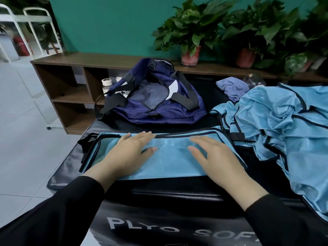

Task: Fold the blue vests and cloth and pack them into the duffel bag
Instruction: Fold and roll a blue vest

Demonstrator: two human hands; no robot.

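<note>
While your left hand and right hand press flat, fingers straight, the folded vest keeps its crease, duffel bag gaping ready.

Left hand and right hand press flat on a folded light-blue mesh vest; beyond it sits an open navy fabric duffel bag.
</note>
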